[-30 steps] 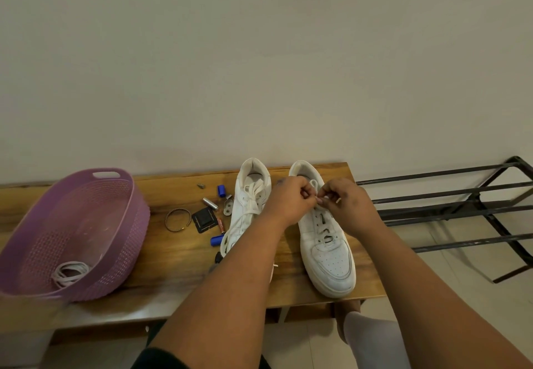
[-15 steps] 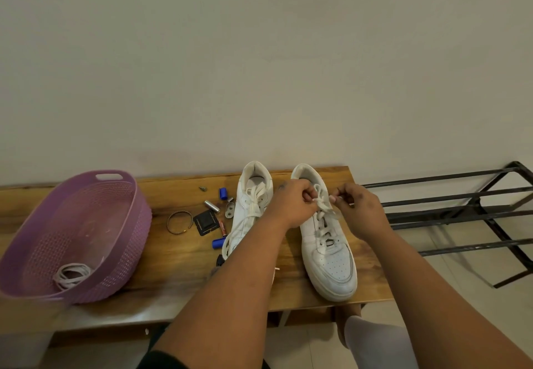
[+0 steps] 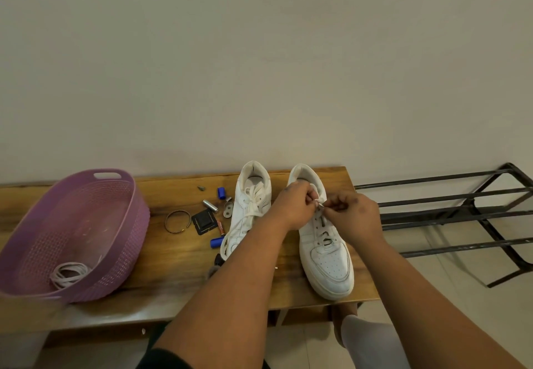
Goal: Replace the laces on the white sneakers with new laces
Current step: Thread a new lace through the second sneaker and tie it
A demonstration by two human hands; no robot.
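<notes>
My hands have closed back together over the right sneaker (image 3: 326,241) on the counter (image 3: 173,256): left hand (image 3: 292,205) and right hand (image 3: 350,216) now both pinch the lace (image 3: 318,202) near its top eyelets, so I judge threading continues.

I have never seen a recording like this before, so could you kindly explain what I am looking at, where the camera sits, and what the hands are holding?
There is no machine here: a person wears one wide-angle camera on the head, looking down at their own bare arms. On a wooden bench stand two white sneakers. The left hand and right hand meet over the right sneaker, both pinching the white lace near its upper eyelets. The left sneaker carries a loosely threaded lace. Between it and a purple basket, which holds a coiled white lace, lie small odds and ends: a ring-shaped bangle, blue caps, a small black square. A black metal rack stands at the right.
</notes>
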